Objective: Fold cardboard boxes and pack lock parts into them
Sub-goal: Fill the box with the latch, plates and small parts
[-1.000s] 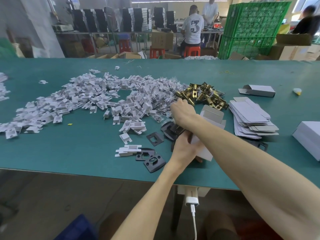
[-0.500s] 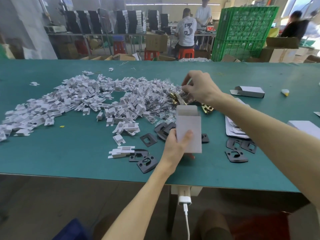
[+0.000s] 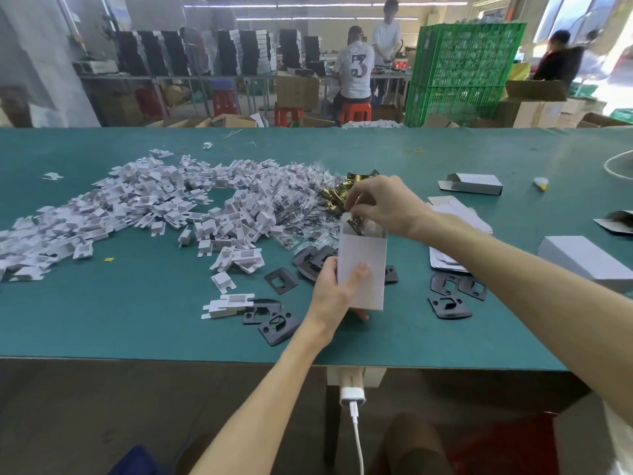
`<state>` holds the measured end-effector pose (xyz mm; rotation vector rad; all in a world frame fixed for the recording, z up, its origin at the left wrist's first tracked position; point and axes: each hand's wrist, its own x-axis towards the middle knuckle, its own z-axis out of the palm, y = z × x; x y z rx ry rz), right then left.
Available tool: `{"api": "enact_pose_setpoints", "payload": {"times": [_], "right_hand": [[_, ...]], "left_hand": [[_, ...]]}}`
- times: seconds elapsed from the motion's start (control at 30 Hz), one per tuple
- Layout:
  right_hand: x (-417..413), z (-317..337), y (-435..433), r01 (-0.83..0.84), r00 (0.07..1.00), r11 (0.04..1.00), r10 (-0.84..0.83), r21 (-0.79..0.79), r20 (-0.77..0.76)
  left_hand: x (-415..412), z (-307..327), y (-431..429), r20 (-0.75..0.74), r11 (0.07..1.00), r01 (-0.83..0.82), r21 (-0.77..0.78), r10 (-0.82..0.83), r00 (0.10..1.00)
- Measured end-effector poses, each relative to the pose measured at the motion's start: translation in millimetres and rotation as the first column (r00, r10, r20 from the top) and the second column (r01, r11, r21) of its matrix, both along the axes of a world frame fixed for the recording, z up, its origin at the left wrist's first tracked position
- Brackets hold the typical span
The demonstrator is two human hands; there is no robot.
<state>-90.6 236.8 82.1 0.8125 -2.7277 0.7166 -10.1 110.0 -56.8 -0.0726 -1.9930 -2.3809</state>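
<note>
A factory packing hall is showing here: white plastic inserts [image 3: 137,207] and brass lock parts [image 3: 334,195] are lying heaped on a green worktable [image 3: 137,320], a worker [image 3: 354,73] is sitting on a red stool [image 3: 354,113] behind, and green crates [image 3: 459,70], cardboard cartons [image 3: 297,92] and stacked black boxes [image 3: 253,51] are standing around.

White cardboard box [image 3: 361,269] upright, top end open; brass lock part [image 3: 356,222] at its mouth.

teal table [image 3: 137,330], white box [image 3: 363,265], brass latches [image 3: 334,197], black plates [image 3: 448,305], green crates [image 3: 459,70]
</note>
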Motion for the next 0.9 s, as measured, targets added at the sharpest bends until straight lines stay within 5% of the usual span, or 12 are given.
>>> {"api": "enact_pose_setpoints", "payload": {"times": [0.7,0.9], "right_hand": [[19,-8,21,-0.007,0.999,0.97,0.019,0.243,-0.048],[15,-3,26,0.015,0.995,0.982,0.005,0.188,-0.103]], "left_hand": [[-1,0,0,0.003,1.0,-0.021,0.022,0.021,1.0],[0,1,1,-0.003,1.0,-0.012,0.009,0.012,1.0]]}}
